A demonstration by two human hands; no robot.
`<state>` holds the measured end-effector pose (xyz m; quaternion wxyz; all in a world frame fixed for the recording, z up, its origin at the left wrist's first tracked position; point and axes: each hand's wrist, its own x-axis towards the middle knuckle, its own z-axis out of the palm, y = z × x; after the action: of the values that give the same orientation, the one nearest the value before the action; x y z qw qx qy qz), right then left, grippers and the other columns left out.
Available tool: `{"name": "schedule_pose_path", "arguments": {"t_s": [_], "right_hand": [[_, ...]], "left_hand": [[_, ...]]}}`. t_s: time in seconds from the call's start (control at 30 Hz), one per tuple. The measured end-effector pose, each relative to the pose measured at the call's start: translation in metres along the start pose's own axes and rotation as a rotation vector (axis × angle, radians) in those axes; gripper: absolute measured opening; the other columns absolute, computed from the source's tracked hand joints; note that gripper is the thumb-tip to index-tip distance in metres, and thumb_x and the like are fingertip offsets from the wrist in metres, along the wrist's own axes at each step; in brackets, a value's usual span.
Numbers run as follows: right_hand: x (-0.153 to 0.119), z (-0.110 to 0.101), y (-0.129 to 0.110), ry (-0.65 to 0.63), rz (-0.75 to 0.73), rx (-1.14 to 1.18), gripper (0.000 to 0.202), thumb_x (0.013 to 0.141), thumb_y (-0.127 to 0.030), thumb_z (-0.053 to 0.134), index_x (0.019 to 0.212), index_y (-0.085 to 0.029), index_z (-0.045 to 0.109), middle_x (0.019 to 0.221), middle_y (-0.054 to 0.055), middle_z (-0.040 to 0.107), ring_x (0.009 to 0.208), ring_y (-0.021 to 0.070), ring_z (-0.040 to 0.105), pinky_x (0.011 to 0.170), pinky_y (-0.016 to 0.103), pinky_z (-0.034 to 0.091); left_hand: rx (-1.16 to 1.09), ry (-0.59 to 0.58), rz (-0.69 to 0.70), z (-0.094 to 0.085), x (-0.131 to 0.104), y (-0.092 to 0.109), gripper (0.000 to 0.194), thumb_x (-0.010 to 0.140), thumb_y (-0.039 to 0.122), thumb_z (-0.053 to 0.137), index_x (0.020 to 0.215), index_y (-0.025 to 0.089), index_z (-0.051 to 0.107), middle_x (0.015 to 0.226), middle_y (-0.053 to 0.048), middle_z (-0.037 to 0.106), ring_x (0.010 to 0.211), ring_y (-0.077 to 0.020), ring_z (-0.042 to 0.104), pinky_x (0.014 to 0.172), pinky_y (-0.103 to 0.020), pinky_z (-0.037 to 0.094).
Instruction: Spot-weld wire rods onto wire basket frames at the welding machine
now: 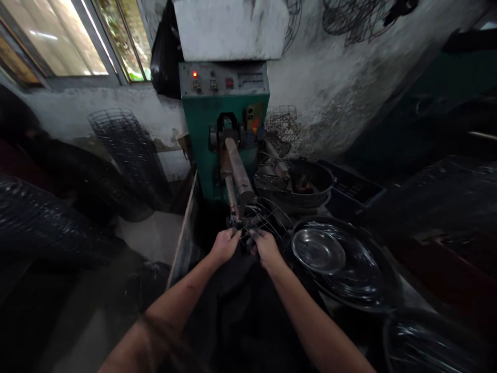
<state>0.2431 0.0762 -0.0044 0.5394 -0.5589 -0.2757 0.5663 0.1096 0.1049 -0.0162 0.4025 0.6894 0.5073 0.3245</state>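
While pinching a wire frame (267, 217) with left hand (225, 245) and right hand (266, 246), holds it near the green machine's (205, 171) metal bars (238, 173)

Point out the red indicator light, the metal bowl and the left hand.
Red indicator light (194, 74): head view, its lit face.
Metal bowl (316, 251): head view, its inner bottom.
Left hand (225, 246): head view, back.

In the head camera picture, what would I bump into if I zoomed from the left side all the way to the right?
Window → black bag → little red light → left hand → right hand → shiny dish.
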Motion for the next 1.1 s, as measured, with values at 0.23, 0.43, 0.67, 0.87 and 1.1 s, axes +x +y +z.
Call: {"name": "schedule_pose_path", "arguments": {"t_s": [0.23,0.43,0.67,0.87,1.1], "right_hand": [[0.013,0.015,-0.005,0.052,0.047,0.071,0.023,0.065,-0.033,0.068,0.065,-0.018,0.05,0.041,-0.007,0.049,0.028,0.0052,0.034,0.028,0.018,0.025],[0.019,0.019,-0.007,0.074,0.055,0.065,0.02,0.068,-0.028,0.067,0.065,-0.017,0.05,0.039,-0.007,0.048,0.027,0.0047,0.033,0.028,0.017,0.024],[0.024,0.017,-0.01,0.053,0.071,0.039,0.017,0.069,-0.024,0.066,0.066,-0.017,0.051,0.038,-0.007,0.049,0.026,0.0046,0.032,0.027,0.017,0.022],[0.02,0.015,-0.013,0.017,0.066,0.075,0.017,0.068,-0.023,0.068,0.066,-0.017,0.051,0.04,-0.006,0.05,0.028,0.0049,0.032,0.029,0.017,0.023],[0.014,0.027,0.01,-0.121,0.162,0.298,0.024,0.064,-0.025,0.073,0.073,-0.018,0.051,0.047,-0.007,0.052,0.033,0.0039,0.033,0.033,0.016,0.025]], "left_hand": [[-0.052,-0.008,0.028,-0.013,0.017,-0.001,0.035,0.084,0.038,0.046,0.06,0.014,0.052,0.057,0.003,0.046,0.058,-0.0098,0.04,0.054,-0.02,0.034],[-0.005,0.014,0.064,-0.013,0.025,-0.008,0.037,0.085,0.038,0.045,0.058,0.014,0.051,0.056,0.003,0.042,0.057,-0.0093,0.038,0.053,-0.02,0.033],[0.018,0.002,0.073,-0.012,0.029,-0.013,0.036,0.086,0.038,0.043,0.061,0.014,0.053,0.059,0.002,0.047,0.059,-0.0105,0.043,0.055,-0.022,0.032],[0.068,-0.014,0.112,-0.016,0.031,-0.015,0.035,0.086,0.035,0.043,0.059,0.015,0.051,0.058,0.002,0.046,0.06,-0.0107,0.044,0.057,-0.021,0.033],[0.073,-0.031,0.049,-0.028,0.031,-0.012,0.032,0.085,0.035,0.044,0.061,0.016,0.052,0.059,0.001,0.05,0.06,-0.0121,0.046,0.057,-0.022,0.035]]}}
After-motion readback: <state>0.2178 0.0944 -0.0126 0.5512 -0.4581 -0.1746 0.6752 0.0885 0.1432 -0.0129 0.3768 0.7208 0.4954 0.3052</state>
